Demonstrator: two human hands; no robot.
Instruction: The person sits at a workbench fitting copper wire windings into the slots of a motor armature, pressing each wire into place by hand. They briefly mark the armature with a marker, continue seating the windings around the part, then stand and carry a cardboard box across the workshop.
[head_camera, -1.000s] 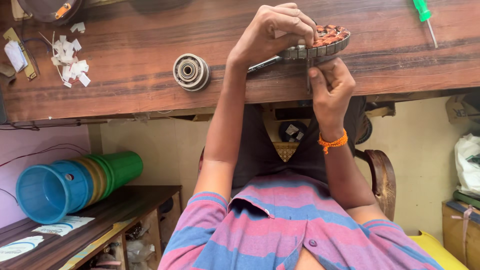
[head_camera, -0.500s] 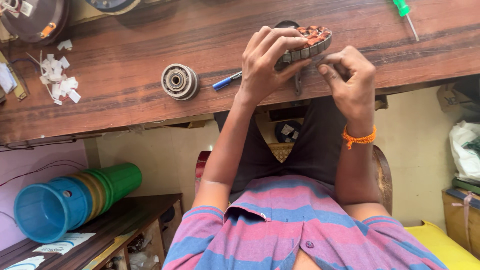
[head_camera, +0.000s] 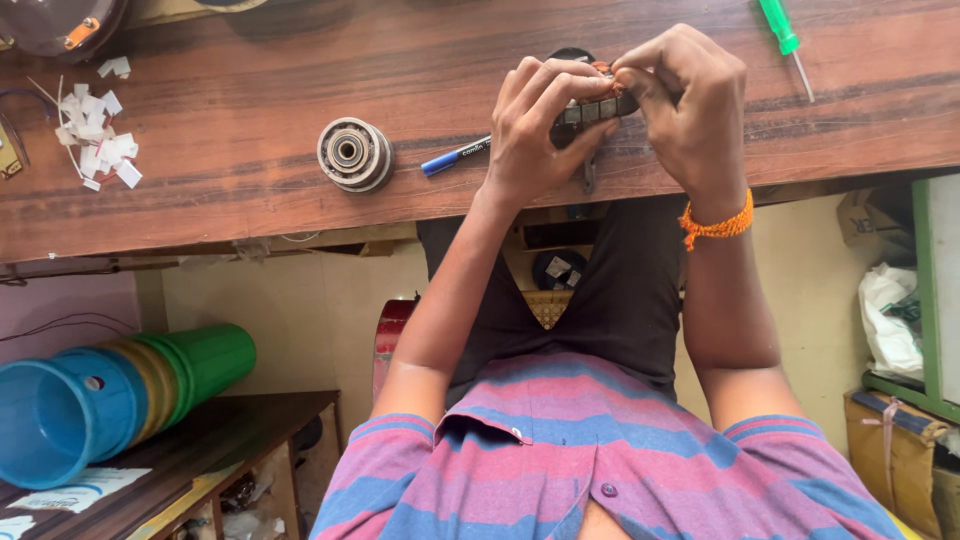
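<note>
Both hands clasp a round motor stator at the worktop edge. The left hand wraps its near side; the right hand pinches its top rim. A blue pen lies just beside the left hand

A dark wooden bench is carrying a round metal bearing, a blue pen, a green screwdriver and white paper scraps, all lying apart on it.

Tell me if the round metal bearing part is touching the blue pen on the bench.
Apart. The head view shows bare wood between the round metal part and the blue pen.
</note>
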